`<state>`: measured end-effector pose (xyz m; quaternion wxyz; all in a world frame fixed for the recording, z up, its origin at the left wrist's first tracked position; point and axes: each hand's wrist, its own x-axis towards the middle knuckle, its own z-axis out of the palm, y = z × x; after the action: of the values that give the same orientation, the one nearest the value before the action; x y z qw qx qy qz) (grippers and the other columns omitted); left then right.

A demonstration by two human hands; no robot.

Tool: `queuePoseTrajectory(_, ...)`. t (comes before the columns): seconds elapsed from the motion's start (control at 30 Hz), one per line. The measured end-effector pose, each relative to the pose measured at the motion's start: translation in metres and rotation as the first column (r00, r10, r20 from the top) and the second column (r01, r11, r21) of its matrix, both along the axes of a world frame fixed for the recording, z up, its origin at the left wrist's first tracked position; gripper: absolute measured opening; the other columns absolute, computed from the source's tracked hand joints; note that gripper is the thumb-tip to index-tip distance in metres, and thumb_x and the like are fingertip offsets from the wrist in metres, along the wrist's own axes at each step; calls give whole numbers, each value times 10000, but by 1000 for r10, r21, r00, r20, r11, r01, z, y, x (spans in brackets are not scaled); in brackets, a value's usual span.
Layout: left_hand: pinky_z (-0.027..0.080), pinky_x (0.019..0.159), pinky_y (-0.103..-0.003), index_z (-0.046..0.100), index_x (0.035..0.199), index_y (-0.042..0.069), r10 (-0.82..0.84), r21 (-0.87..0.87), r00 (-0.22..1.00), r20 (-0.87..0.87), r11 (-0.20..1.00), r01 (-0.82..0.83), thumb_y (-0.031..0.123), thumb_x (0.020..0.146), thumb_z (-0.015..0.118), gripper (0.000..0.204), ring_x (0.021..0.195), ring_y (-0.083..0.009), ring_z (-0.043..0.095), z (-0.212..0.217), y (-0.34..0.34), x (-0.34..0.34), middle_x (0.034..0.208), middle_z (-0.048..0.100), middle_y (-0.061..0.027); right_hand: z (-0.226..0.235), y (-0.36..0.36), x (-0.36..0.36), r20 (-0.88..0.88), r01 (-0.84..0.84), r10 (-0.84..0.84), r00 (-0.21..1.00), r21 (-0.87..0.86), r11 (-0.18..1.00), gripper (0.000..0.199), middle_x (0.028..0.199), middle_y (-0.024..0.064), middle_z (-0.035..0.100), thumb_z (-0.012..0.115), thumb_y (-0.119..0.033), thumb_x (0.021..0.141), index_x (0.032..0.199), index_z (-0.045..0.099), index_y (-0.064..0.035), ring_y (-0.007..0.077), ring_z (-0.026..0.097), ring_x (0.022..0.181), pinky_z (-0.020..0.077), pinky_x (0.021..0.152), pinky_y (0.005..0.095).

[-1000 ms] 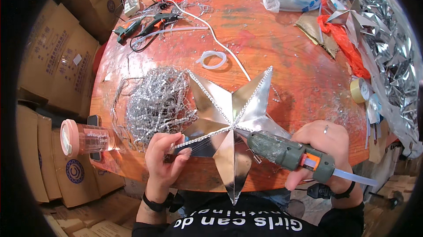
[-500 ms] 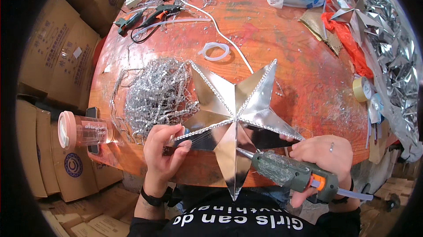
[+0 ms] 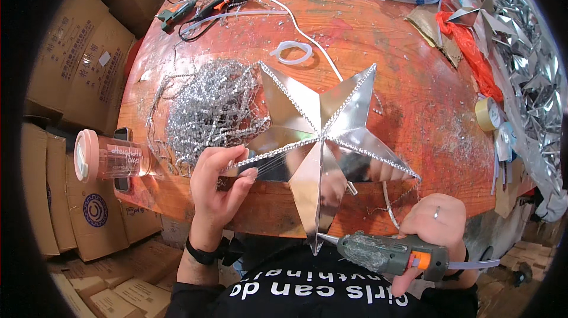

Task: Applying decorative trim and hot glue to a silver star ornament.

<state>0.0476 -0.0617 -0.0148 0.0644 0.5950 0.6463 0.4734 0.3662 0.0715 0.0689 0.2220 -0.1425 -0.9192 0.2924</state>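
A shiny silver five-pointed star (image 3: 305, 194) lies at the table's near edge, one arm pointing toward me past the edge. Beaded silver trim (image 3: 290, 150) runs along the ridges of four arms; the near arm's ridge is bare. My left hand (image 3: 216, 185) pinches the star's left tip, with fine glue strands stretching from the fingers. Closed around the handle of a dark green hot glue gun (image 3: 378, 253) is my right hand (image 3: 438, 220). The gun's nozzle is at the ridge near the tip of the near arm. A translucent glue stick (image 3: 476, 264) protrudes from its back.
Left of the star sits a tangled heap of silver trim (image 3: 207, 111), with a pink-lidded cup (image 3: 115, 157) and a phone (image 3: 122, 183) beyond. Other glue guns (image 3: 204, 13) lie far left, a coiled glue stick (image 3: 294, 52) mid-table. Silver stars (image 3: 526, 63) and tape (image 3: 487, 114) are at right.
My right hand has drawn the glue gun toward me, so its nozzle moved from mid-ridge to near the tip of the near arm. The left hand keeps its pinch on the star.
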Motion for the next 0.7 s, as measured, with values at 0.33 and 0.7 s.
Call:
queuePoseTrajectory(0.33,488,853,-396,600,1217,10,132,124,978,-161,986,-113,433,953,644,501,975,-302,599,-1,-11,1,1081,619,-136,-7,-17,6,7,-62,62,998,-53,997,744,600,6,559,774,-765,493,725,599,-81,231,586,514,432,504,323)
queuePoseTrajectory(0.7,511,603,-339,657,1020,132,-421,-490,797,-433,852,184,359,834,758,310,741,-231,639,-26,-133,13,914,639,-37,-37,-26,67,-365,543,-672,644,-401,738,436,944,185,661,699,-414,902,1010,629,2,294,672,853,534,744,368)
